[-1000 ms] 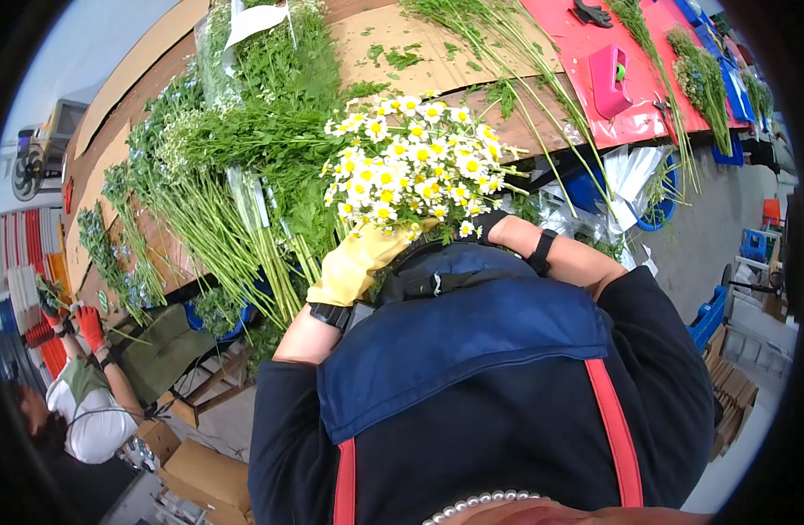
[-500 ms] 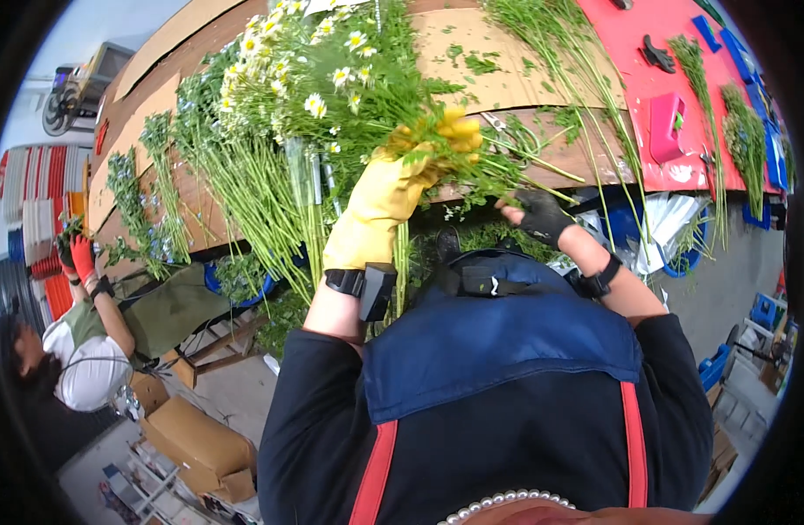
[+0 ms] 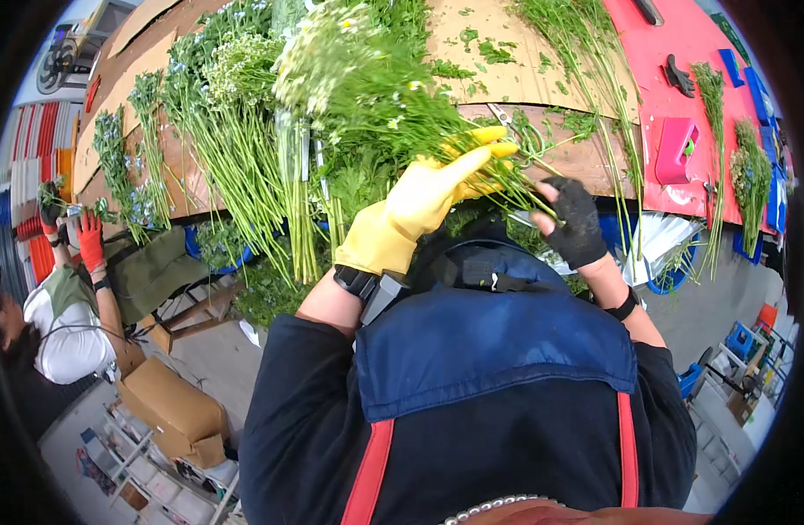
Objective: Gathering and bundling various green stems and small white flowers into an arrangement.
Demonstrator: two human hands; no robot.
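Note:
My left hand (image 3: 419, 206), in a long yellow glove, is wrapped round a bunch of white daisy-like flowers (image 3: 332, 61). The flower heads point away to the upper left and are smeared by motion. At the lower right the cut stems stick out past the yellow fingers. My right hand (image 3: 577, 223), in a black glove with bare fingertips, closes on these stem ends. Just beyond the stems a pair of scissors (image 3: 531, 144) with green handles lies on the wooden table (image 3: 594, 153).
Bundles of green stems (image 3: 262, 184) lie to the left, loose long stems (image 3: 586, 70) to the right. Farther right, a red sheet (image 3: 634, 44) bears a pink object (image 3: 676, 150) and a black glove (image 3: 678, 77). A co-worker in red gloves (image 3: 91, 241) handles flowers at far left.
My left hand has shifted right and slightly down with the bunch, its flower heads now blurred. My right hand has come up from below the table edge to the stem ends.

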